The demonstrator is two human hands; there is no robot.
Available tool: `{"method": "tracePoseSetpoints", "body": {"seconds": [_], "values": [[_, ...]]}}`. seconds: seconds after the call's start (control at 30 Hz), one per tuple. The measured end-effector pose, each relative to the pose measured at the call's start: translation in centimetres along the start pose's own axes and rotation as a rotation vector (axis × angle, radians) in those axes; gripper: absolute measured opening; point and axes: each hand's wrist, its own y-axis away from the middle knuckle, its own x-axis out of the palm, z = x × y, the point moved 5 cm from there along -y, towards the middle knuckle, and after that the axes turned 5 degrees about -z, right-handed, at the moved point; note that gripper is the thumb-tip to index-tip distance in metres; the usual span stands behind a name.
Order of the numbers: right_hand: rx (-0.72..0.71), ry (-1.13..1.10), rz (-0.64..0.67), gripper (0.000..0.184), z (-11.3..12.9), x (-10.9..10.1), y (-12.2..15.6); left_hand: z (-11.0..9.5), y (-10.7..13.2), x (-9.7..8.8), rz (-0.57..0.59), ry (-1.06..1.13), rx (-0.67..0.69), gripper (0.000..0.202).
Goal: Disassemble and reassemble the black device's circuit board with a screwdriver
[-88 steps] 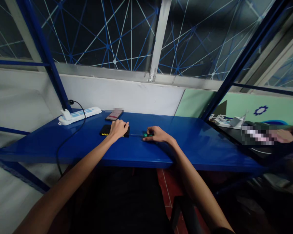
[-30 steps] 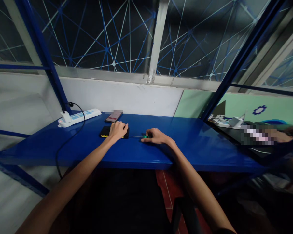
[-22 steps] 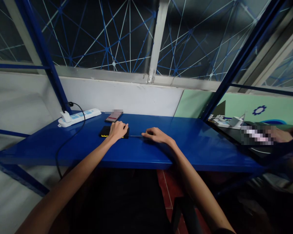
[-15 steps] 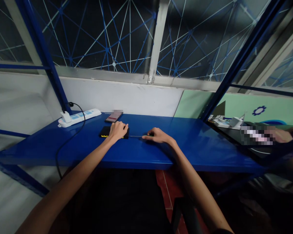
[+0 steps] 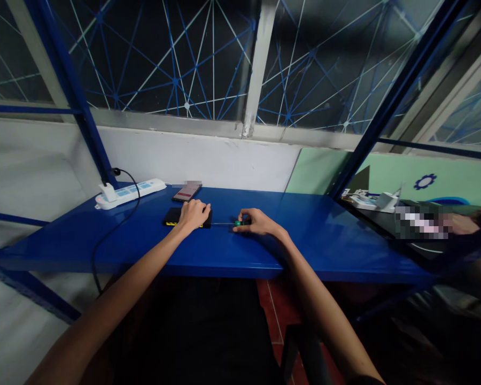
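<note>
A flat black router (image 5: 172, 218) with a row of yellow ports along its near side lies on the blue table. My left hand (image 5: 194, 214) is closed over its right part, holding it down, and covers some of the ports. From the right, a screwdriver (image 5: 238, 223) with a green handle points at the router's right side. Its thin shaft reaches that side, though the tip's exact contact is too small to make out. My right hand (image 5: 258, 222) grips the handle between thumb and fingers. Just behind the router lies a phone (image 5: 187, 191).
A white power strip (image 5: 132, 193) with a plugged-in black cable (image 5: 116, 227) sits at the left, the cable hanging over the front edge. Blue uprights frame the table (image 5: 304, 240). At the right, a co-worker's hand (image 5: 463, 223) is beside white devices (image 5: 379, 201).
My right thumb and fingers have spread a little around the screwdriver handle, so more of its green shows. My left hand and the router have stayed in place.
</note>
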Motion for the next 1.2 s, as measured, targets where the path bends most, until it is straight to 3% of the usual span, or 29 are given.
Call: {"method": "tracePoseSetpoints", "body": {"seconds": [0.43, 0.7, 0.93, 1.2], "values": [[0.025, 0.131, -0.033, 0.045, 0.1, -0.6, -0.1, 0.0, 0.0, 0.1, 0.007, 0.018, -0.006, 0.052], [0.076, -0.026, 0.033, 0.041, -0.4, 0.4, 0.0, 0.1, 0.0, 0.3, -0.003, 0.021, 0.007, 0.053], [0.002, 0.013, -0.027, 0.041, 0.7, -0.1, 0.1, 0.1, 0.0, 0.2, -0.003, 0.01, 0.007, 0.053], [-0.011, 0.137, -0.026, 0.043, 0.0, -0.3, -0.1, 0.1, -0.1, 0.1, -0.004, 0.006, 0.004, 0.052]]}}
